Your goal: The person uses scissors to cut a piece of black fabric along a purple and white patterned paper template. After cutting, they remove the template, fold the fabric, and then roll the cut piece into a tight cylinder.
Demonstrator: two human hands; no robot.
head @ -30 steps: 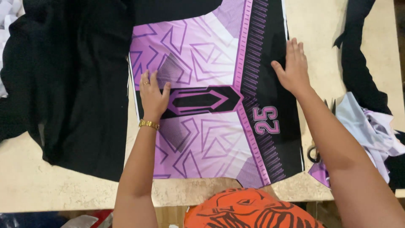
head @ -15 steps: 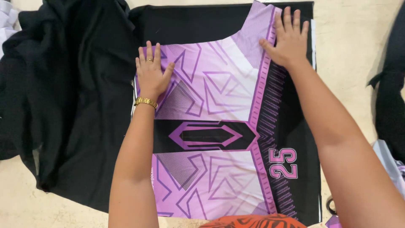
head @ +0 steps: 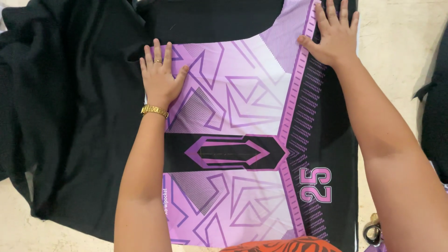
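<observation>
Your left hand [head: 160, 78] and right hand [head: 333, 33] lie flat and open, far apart, near the top of the frame, on the purple printed cloth [head: 233, 140]. It fills the middle, over black cloth [head: 70, 116]. It looks soft, thin and slippery; hold its edges.

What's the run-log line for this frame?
left hand: flat on purple printed fabric panel | right hand: flat on panel's upper right edge | black cloth: beneath, on table
</observation>
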